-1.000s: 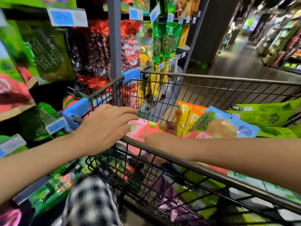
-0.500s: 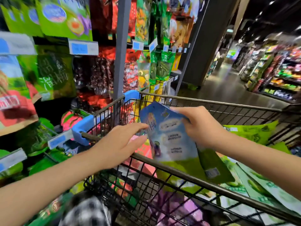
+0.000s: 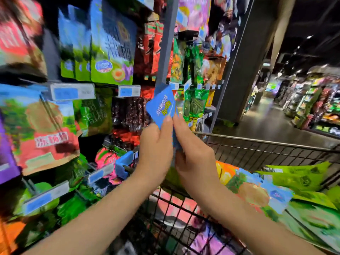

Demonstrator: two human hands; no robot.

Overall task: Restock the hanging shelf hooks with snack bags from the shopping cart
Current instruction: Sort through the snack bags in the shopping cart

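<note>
A blue snack bag (image 3: 161, 105) with yellow print is held upright above the near left corner of the wire shopping cart (image 3: 257, 146). My left hand (image 3: 156, 150) grips its left side and my right hand (image 3: 193, 153) pinches its right edge; the bag's lower part is hidden between the hands. Matching blue-and-green bags (image 3: 112, 52) hang on the shelf hooks at the upper left. More snack bags, green (image 3: 298, 175) and orange (image 3: 226, 172), lie inside the cart.
Hanging shelves of snack bags fill the left side, with blue price tags (image 3: 72, 92) on the hook rails. A grey shelf upright (image 3: 165, 45) stands just behind the held bag. A dark pillar (image 3: 242, 61) and an open aisle lie to the right.
The view tilted up towards the shelves. My right hand lifted the blue bag out of the cart, and my left hand left the cart rim and took hold of the bag too.
</note>
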